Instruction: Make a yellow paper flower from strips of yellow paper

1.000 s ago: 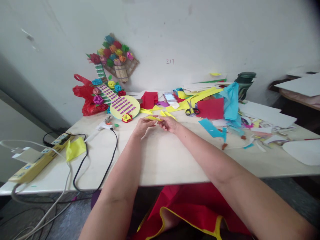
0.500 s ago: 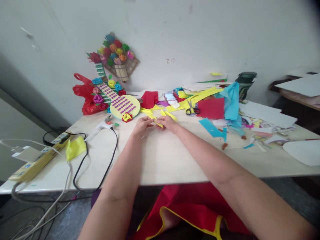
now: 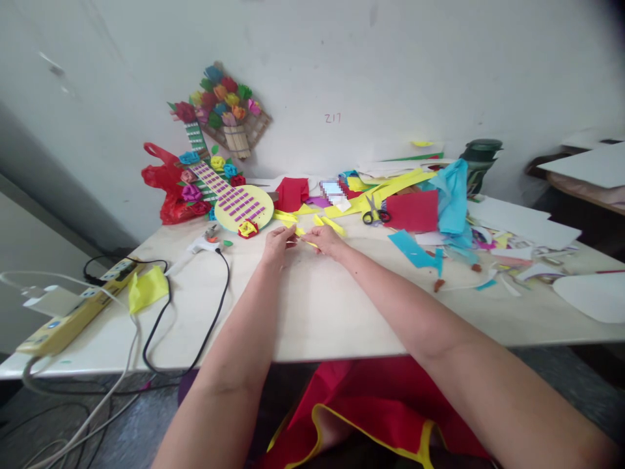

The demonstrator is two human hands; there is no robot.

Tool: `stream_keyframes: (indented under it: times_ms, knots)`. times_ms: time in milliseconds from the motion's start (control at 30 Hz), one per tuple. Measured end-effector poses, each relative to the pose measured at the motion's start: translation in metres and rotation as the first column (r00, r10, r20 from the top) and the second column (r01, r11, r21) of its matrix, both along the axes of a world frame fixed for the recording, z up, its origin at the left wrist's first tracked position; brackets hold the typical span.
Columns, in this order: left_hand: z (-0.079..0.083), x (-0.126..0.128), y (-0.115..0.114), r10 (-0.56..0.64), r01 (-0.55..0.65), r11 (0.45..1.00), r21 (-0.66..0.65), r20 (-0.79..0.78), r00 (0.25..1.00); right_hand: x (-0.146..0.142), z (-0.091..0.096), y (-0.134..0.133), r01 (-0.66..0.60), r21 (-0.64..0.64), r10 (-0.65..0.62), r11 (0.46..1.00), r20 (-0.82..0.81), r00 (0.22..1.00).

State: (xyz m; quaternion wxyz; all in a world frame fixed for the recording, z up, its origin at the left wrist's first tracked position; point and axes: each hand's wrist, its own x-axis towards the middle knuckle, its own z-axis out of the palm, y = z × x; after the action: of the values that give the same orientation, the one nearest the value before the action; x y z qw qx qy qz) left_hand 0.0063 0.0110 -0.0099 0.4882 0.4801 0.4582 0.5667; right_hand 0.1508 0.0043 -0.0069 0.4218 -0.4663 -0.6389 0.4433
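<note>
**A:** What is the surface like, and the room?

**B:** A pale, smooth-topped desk [image 3: 317, 312] stands against a scuffed white wall [image 3: 415, 65]. Its far half is littered with cut paper. A red sheet of felt [image 3: 413, 212] lies beside crumpled light-blue paper [image 3: 452, 195], with black-handled scissors [image 3: 375, 215] just to their left. A round yellow card craft with purple strips [image 3: 241, 208] lies at the far left, in front of a red plastic bag [image 3: 163, 189].

**A:** And the hands?

**B:** They meet past the middle of the desk. The left hand [image 3: 277, 244] and right hand [image 3: 326, 240] each have their grip pinched on one end of a narrow yellow paper strip [image 3: 303, 234], held just above the desktop.

**A:** Where is there open room?

**B:** The near half is bare, from the hands to the front edge. On the left, a white glue gun [image 3: 202, 244] trails a black cord over that edge. A yellow power strip [image 3: 73, 312] sits at the left corner.
</note>
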Motion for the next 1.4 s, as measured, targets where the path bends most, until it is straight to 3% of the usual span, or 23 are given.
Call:
stream_keyframes:
  times_ms: [200,433,667,867,1000,1100,1167,1233,1333,1400]
  knots:
    - [0.000,0.011,-0.002,0.060,-0.061,0.998,0.024,0.022,0.998,-0.002,-0.003,0.007,0.070,0.024,-0.070,0.997,-0.022,0.997]
    - [-0.002,0.019,-0.006,-0.106,0.109,0.994,-0.010,0.130,0.986,-0.001,-0.006,0.010,0.123,0.053,-0.117,0.991,-0.100,0.988]
    - [-0.010,0.014,0.004,-0.078,0.085,0.996,-0.029,0.201,0.977,-0.008,-0.011,0.005,0.006,0.007,-0.006,1.000,-0.066,0.998]
    - [-0.010,0.017,0.004,-0.073,0.080,0.996,-0.028,0.178,0.981,-0.010,-0.014,0.008,0.056,0.021,-0.055,0.998,-0.048,0.997]
    - [-0.008,0.016,0.003,-0.017,0.018,1.000,-0.001,0.142,0.990,-0.011,-0.016,0.007,-0.027,0.020,0.027,0.999,0.001,1.000]
    - [-0.009,0.012,0.004,0.045,-0.045,0.999,-0.008,0.156,0.987,-0.011,-0.017,0.007,-0.063,0.093,0.054,0.994,0.099,0.994]
    - [-0.009,0.008,0.006,0.088,-0.086,0.996,-0.020,0.161,0.983,-0.008,-0.016,0.009,0.005,0.162,-0.030,0.987,0.153,0.988]
    - [-0.010,0.006,0.007,0.120,-0.117,0.993,-0.035,0.148,0.982,0.001,-0.015,0.015,0.158,0.224,-0.195,0.962,0.154,0.969]
    - [-0.009,0.005,0.008,0.132,-0.128,0.991,-0.043,0.129,0.983,0.019,-0.011,0.025,0.401,0.245,-0.442,0.883,0.147,0.885]
    - [-0.008,0.005,0.007,0.111,-0.108,0.994,-0.030,0.135,0.985,0.030,-0.010,0.030,0.485,0.258,-0.538,0.836,0.210,0.816]
